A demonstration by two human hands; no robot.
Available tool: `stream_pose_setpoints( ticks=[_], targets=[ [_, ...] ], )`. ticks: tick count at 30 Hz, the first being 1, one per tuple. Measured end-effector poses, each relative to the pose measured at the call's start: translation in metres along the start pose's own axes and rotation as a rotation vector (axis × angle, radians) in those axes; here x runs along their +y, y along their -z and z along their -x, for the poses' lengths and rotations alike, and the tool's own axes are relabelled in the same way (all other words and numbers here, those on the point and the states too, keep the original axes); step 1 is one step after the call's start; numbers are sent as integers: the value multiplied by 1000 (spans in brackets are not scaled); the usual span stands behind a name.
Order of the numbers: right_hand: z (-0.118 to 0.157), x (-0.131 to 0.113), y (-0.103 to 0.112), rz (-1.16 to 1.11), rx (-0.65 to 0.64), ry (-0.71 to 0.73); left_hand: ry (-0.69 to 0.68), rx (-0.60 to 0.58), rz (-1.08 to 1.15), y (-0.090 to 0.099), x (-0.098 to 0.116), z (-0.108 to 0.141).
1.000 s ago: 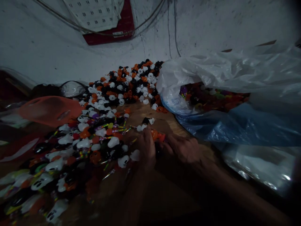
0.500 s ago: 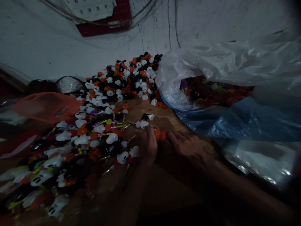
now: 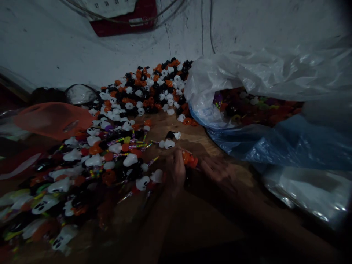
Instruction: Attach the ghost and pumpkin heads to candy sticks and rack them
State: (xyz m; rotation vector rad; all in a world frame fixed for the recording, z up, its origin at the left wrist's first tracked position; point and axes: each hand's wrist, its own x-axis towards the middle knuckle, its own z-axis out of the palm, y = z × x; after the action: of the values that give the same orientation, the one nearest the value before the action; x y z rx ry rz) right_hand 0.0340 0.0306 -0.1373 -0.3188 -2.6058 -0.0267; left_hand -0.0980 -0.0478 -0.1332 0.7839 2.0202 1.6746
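My left hand [image 3: 177, 169] is closed on a small orange plastic figure [image 3: 190, 159], its fingertips against the figure's left side. Just to the right, my right hand [image 3: 218, 171] has its fingers curled and pressed together near the figure's other end; what they pinch is too dark to make out. Beyond my left hand lie a white ghost figure [image 3: 169, 144] on a patterned stick and a small black-and-white piece [image 3: 173, 135]. Other ghost figures [image 3: 143, 182] on sticks lie left of my left hand.
A heap of loose orange, black and white plastic pieces [image 3: 150, 91] rests against the wall. At right lies an open plastic bag [image 3: 264, 146] with colourful items inside, a clear plastic packet [image 3: 310, 194] in front of it. An orange bag [image 3: 55, 119] lies at left.
More of the orange figure shows between my hands, and it sits tilted down to the right. My hands stay close together; the view has shifted slightly.
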Motion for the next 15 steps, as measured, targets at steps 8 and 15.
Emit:
stream_pose_setpoints(
  ticks=[8,15],
  targets=[
    [-2,10,12,-124,-143,-31,-47,-63,-53,6,4,1],
    [4,10,23,-327,-162,-126,20,-40,59,4,-6,-4]
  ],
)
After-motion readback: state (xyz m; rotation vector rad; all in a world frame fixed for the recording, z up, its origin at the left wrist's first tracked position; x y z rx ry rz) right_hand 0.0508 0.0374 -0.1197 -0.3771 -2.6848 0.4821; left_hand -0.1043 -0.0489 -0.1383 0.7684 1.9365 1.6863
